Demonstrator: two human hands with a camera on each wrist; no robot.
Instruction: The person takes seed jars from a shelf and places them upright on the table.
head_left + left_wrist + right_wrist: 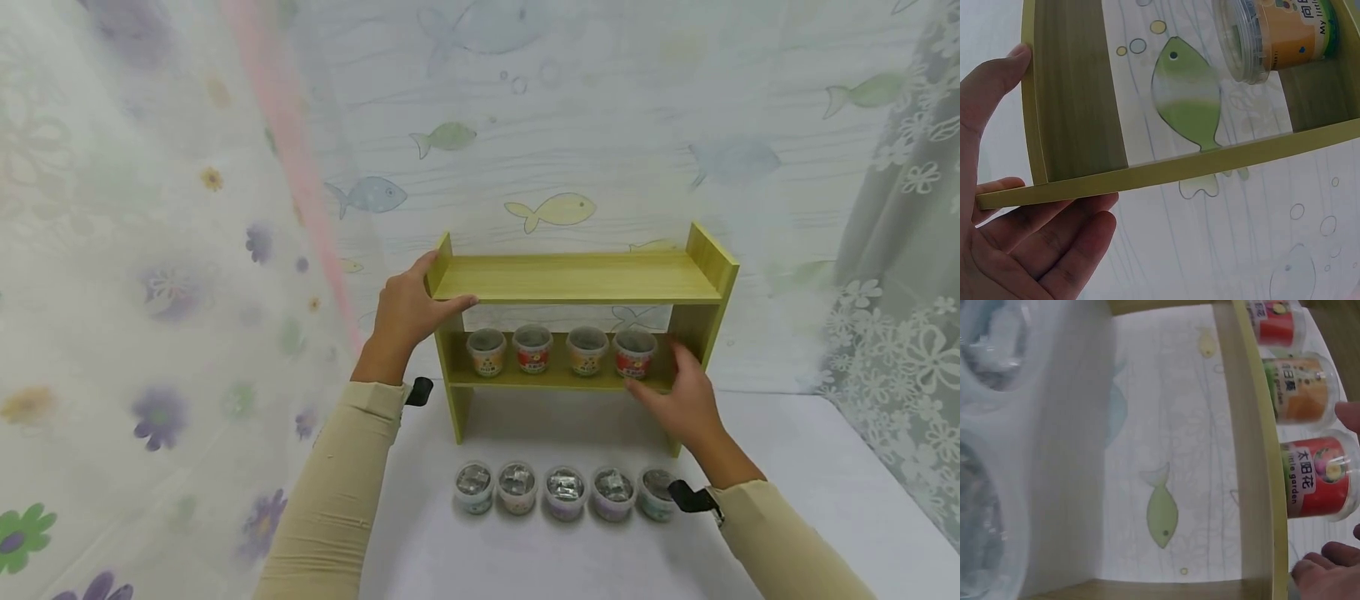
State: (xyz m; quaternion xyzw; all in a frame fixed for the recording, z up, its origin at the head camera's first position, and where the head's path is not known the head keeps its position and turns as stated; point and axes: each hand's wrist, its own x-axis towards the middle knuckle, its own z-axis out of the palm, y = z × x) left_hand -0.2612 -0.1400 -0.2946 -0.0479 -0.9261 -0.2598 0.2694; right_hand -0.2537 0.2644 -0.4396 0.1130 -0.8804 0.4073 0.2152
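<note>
A yellow-green two-tier wooden shelf [577, 279] stands on the white table. My left hand [405, 312] grips its upper left corner; in the left wrist view the thumb [1017, 57] lies on one board edge, the fingers beyond another. A row of small clear plastic cups with red or orange labels is on the lower tier. Around the rightmost red-labelled cup [634, 358] my right hand [686, 404] is spread, thumb at the front and fingers to the right. In the right wrist view the fingers [1329, 575] stand apart from that red-labelled cup; thumb contact is unclear.
Several lidded cups [565, 493] with silvery contents line up on the white tabletop [525, 558] before the shelf. Behind hangs a fish-print curtain [555, 167]. A flower-print curtain [150, 333] is at left, a lace curtain [907, 333] at right.
</note>
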